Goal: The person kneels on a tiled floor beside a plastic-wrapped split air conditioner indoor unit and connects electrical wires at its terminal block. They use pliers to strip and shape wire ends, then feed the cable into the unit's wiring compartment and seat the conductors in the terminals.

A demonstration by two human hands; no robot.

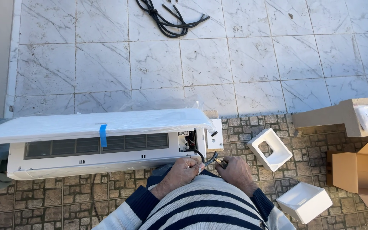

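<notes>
Left hand, lower centre of frame: fingers curled tight around a dark cable running from the open end of the white air-conditioner unit. Right hand: fingers closed on a small tool, kind unclear, at the cable's tip. Palms hidden. Two white foam blocks lower right; one cardboard box, cut off at the edge; one cable coil at top.

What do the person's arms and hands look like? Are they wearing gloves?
No gloves: both the left hand and the right hand are bare. The arms are covered by a knitted sweater with wide white and navy stripes. Each sleeve ends in a dark navy cuff near the wrist.
</notes>
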